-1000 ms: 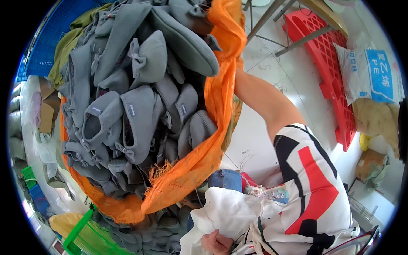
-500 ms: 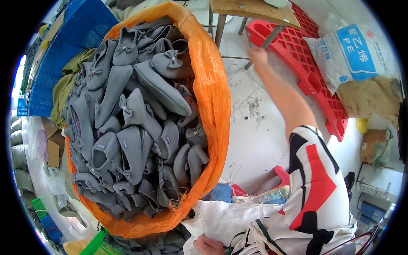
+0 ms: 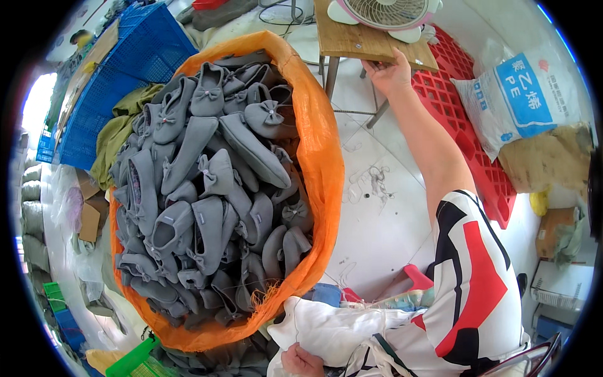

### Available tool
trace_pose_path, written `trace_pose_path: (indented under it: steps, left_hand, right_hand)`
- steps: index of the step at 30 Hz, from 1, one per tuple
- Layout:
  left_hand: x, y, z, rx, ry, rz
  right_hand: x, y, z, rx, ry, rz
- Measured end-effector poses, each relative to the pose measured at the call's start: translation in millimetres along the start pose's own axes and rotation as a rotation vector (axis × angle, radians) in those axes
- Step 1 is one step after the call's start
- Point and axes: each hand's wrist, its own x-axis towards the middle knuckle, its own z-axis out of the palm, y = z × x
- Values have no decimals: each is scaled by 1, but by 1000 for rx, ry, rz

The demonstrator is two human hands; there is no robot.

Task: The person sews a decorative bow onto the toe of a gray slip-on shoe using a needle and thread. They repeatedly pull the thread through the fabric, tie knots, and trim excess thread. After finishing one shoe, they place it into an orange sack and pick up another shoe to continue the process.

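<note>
My right hand [image 3: 389, 74] reaches far forward and grips the near edge of a wooden-topped stool [image 3: 342, 39] with metal legs. The thumb lies over the top and the fingers curl below. A pink and white electric fan [image 3: 389, 11] stands on that stool. At the lower edge my left hand [image 3: 303, 361] is closed against the white cloth [image 3: 339, 327] of my clothing; whatever it may hold is hidden. Nearby on the left is a large orange woven sack [image 3: 323, 151], rolled open and heaped with grey bow-trimmed slippers [image 3: 248, 147].
Behind the stool lies a red plastic pallet [image 3: 443, 100] bearing a white and blue printed sack [image 3: 521, 94]. A blue crate [image 3: 129, 69] with olive cloth [image 3: 122, 125] stands back left. Loose threads [image 3: 379, 182] lie on the tiled floor. A green basket [image 3: 135, 361] is at lower left.
My right hand has gone from below the stool's edge up onto it and now grips it. The view has tilted upward, bringing the fan into sight. My left hand stays closed.
</note>
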Motion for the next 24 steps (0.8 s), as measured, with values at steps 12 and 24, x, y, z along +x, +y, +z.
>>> trace_pose_path:
  steps: [12, 24]
  left_hand:
    - [1, -16, 11, -77, 279, 246]
    - [1, -6, 4, -121, 294, 363]
  right_hand:
    - [-67, 11, -8, -269, 176, 57]
    - [-140, 4, -32, -245, 226, 60]
